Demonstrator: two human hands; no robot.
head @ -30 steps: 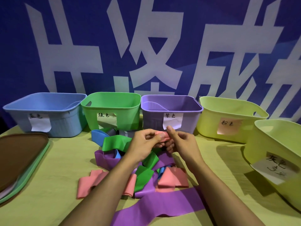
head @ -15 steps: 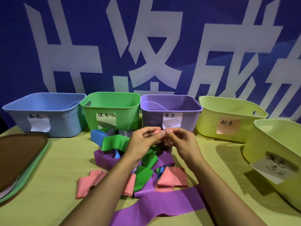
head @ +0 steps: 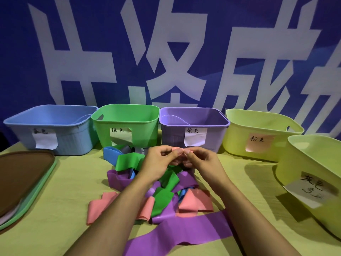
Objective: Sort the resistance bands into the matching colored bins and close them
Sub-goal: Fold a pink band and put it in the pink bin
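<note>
Above the tangled pile, both hands pinch one small pink band [head: 176, 149] together

From the left: stacked lids [head: 25, 183], then blue bin [head: 49, 130], green bin [head: 125, 126], purple bin [head: 193, 130], all open; left hand [head: 156, 163] and right hand [head: 203, 163] meet over the heap of bands [head: 166, 191], fingertips clamped on the pink one. Its pink-labelled bin [head: 258, 137] sits well right beside a near-identical yellow bin [head: 313, 174], so a misdrop looks possible, and a loose pinch could let the band spring back into the pile
</note>
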